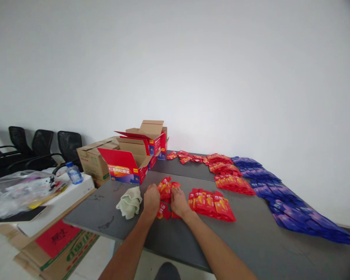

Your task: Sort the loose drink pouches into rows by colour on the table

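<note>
handling loose packets (165,188); left hand (151,199) curled, right hand (179,201) bent, pinch unclear; rows (211,203) laid out, box (124,173) unclosed

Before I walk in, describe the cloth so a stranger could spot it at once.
On the gray table, find the front open red box. Nearer the camera, just left of the person's left hand, lies the cloth: a crumpled, pale greenish heap. It is plain fabric, unlike the printed red packets on the hand's other side.
</note>
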The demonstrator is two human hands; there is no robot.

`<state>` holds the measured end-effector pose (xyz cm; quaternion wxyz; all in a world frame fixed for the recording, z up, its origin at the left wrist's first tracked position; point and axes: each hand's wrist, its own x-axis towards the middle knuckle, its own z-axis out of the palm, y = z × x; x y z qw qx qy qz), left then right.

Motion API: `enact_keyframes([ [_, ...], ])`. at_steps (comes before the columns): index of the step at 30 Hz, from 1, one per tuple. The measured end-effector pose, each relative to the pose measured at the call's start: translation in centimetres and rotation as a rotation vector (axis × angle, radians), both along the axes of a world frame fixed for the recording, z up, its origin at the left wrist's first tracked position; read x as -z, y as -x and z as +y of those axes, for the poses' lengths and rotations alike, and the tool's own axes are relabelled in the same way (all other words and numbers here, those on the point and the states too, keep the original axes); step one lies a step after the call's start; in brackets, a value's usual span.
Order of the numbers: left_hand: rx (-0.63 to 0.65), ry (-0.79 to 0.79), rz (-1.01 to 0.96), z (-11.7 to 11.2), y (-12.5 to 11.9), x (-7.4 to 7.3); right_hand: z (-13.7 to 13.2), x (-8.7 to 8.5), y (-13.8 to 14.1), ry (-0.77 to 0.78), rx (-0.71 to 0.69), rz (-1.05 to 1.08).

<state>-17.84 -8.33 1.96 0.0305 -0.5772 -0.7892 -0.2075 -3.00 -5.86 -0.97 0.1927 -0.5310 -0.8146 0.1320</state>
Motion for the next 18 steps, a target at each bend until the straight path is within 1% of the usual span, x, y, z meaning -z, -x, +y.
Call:
enact_keyframes([
  [2, -0.012, -0.064, -0.036, -0.3, 0.2, 0.2, -0.4, -0.3, -0.1, -0.018, 0.003, 0.042],
  [4, -0.009, -0.141, -0.127, -0.7, 0.1, 0.4, -0.7, -0.7, -0.2, -0.028, 0.011, 0.091],
  [6, -0.008, -0.199, -0.280, -0.9, -0.3, 0.7, -1.0, -1.0, -0.2, -0.032, 0.033, 0.146],
  [9, 0.014, -0.218, -0.592, -0.9, -1.6, 1.0, -1.3, -1.3, -0.7, -0.017, 0.079, 0.251],
  [11, 0.053, -0.219, -0.848, -0.8, -2.8, 1.2, -1.6, -1.4, -1.3, 0.002, 0.105, 0.338],
  [14, 0.156, -0.212, -1.194, -0.9, -4.7, 1.3, -2.2, -1.6, -2.6, 0.019, 0.139, 0.481],
  [16, 0.229, -0.195, -1.307, -1.1, -5.8, 1.3, -2.6, -1.6, -3.6, 0.030, 0.157, 0.567],
  [18, 0.280, -0.172, -1.328, -1.3, -6.5, 1.2, -3.2, -1.6, -4.6, 0.044, 0.175, 0.633],
])
